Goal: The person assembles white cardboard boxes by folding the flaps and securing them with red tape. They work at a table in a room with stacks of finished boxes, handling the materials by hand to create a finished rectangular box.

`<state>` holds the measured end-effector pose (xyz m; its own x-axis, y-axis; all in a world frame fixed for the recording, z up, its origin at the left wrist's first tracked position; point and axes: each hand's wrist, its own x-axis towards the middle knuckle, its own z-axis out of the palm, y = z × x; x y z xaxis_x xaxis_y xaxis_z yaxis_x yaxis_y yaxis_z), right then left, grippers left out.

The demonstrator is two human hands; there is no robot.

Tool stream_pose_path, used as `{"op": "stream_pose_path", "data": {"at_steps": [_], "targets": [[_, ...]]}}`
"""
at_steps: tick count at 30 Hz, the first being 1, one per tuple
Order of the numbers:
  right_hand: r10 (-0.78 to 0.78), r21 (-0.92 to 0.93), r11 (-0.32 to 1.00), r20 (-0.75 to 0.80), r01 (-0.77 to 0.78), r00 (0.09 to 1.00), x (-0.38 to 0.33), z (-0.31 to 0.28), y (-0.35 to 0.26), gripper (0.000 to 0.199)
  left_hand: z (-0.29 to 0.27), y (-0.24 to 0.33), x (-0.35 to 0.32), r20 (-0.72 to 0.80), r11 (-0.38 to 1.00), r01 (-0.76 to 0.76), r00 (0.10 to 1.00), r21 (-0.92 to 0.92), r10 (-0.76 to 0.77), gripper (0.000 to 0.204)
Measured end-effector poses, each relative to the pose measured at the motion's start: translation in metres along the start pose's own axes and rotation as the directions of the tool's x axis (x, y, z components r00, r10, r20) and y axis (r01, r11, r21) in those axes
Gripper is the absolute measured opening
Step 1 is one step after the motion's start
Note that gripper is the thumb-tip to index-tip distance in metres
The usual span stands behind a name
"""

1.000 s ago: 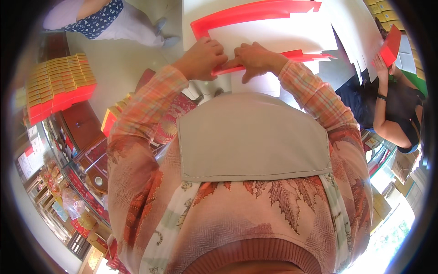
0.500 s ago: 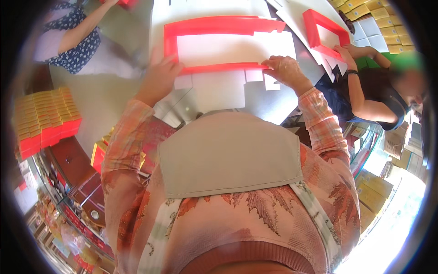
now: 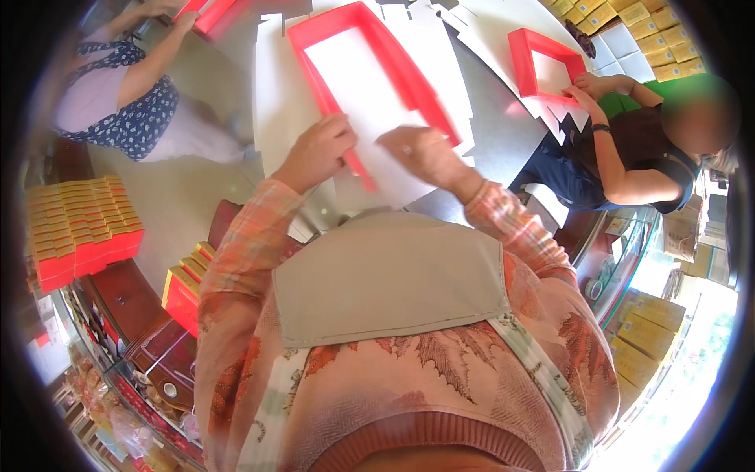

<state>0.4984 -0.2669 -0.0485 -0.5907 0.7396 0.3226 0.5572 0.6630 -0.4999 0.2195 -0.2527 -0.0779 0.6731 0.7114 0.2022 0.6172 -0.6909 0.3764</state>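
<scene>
A red cardboard box (image 3: 425, 98) with a white inside lies on the work table in front of me, its long sides slanting away to the far left. Three of its walls stand up, and the near end is open. My left hand (image 3: 321, 149) is closed on the near end of the left wall, where a red flap hangs past the fingers. Close to the near end of the right wall is my right hand (image 3: 429, 157), bent toward the left hand. Motion smears its fingers, so I cannot tell whether they hold anything.
White card sheets (image 3: 271, 102) with notched edges lie under the box on the grey table (image 3: 503, 118). On the right a co-worker handles another red box (image 3: 519, 63); a second person stands far left. Yellow-and-red boxes (image 3: 86, 228) are stacked at left.
The box has turned so that its long sides now run away from me instead of across. Both hands have come nearer to me and closer together. My right hand has left the box's near right corner.
</scene>
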Motion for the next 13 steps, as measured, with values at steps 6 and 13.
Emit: {"op": "stream_pose_path", "data": {"at_steps": [6,13], "targets": [[-0.152,-0.532,0.835,0.025,0.141,0.988,0.003,-0.062,0.064,0.035,-0.021,-0.013,-0.043,-0.055,0.999,-0.012,0.998,-0.034,0.010,0.041],[-0.139,-0.429,0.782,0.588,0.453,0.797,0.012,-0.039,0.090,0.067,-0.014,-0.009,-0.062,0.016,0.983,-0.185,0.983,0.002,0.185,0.043]]}}
